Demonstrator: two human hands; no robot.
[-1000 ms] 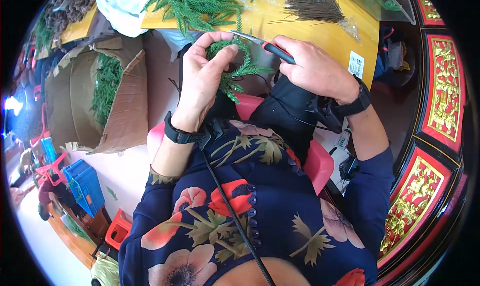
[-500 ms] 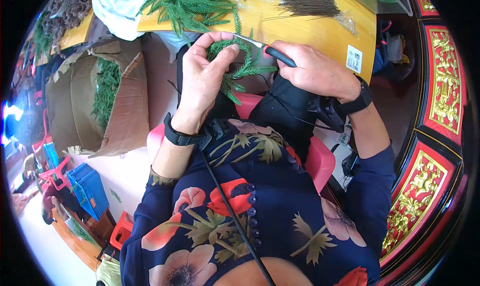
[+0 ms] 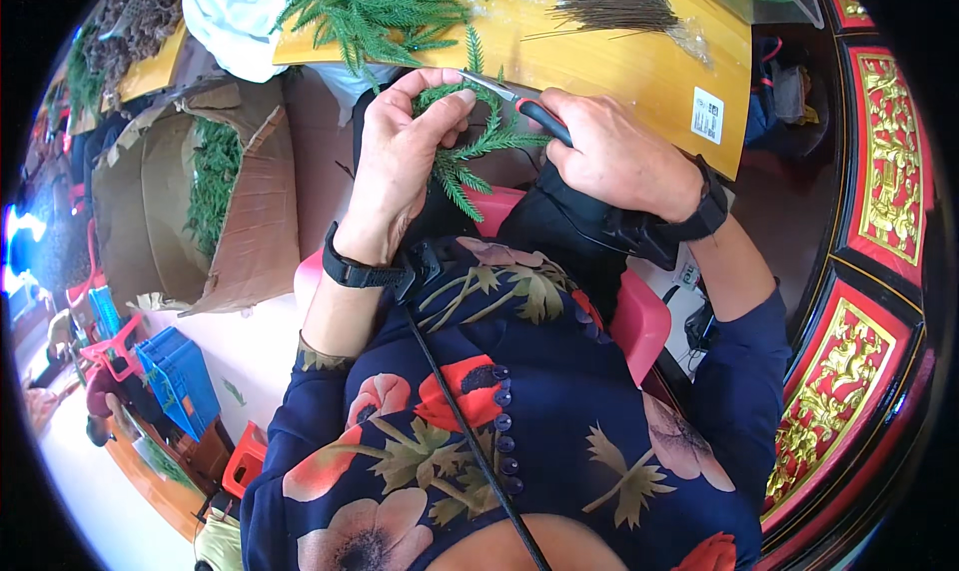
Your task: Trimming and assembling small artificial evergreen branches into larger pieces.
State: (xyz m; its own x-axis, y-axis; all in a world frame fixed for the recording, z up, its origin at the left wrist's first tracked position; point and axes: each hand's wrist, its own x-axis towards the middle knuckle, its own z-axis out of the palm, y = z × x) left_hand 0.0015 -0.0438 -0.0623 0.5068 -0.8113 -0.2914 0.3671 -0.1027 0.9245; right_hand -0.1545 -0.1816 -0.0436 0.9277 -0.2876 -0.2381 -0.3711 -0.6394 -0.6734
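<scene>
One seated person, seen from above, wears a dark blue blouse printed with large red and pink flowers (image 3: 559,411). At the far side is one yellow wooden table (image 3: 639,81). On the right stand two tall red panels with gilded carving (image 3: 892,161), plus part of a third farther off. On the left, one open brown cardboard box (image 3: 250,221) lies on its side with green needle-like foliage (image 3: 210,186) inside. One pink plastic seat (image 3: 639,331) shows under the person; one blue plastic crate (image 3: 178,376) and one red plastic stool (image 3: 245,456) sit to the near left. One heap of green artificial fir-like sprigs (image 3: 375,16), too tangled to count, covers the table's left part; one bundle of thin brown stems (image 3: 624,6) lies right of it. One white printed label (image 3: 707,116) is stuck near the table's right end.

Two bare hands meet just nearer than the table edge, a black band on each wrist. The left hand (image 3: 400,136) pinches one branching green sprig (image 3: 484,143) between thumb and fingers. The right hand (image 3: 619,151) grips the handles of one pointed metal hand tool with black-and-red grips (image 3: 544,118). The sprig lies between the hands, spreading rightward from the left fingers; the tool's tip crosses its far part, beside the left fingertips. Whether the tip touches them is unclear.
</scene>
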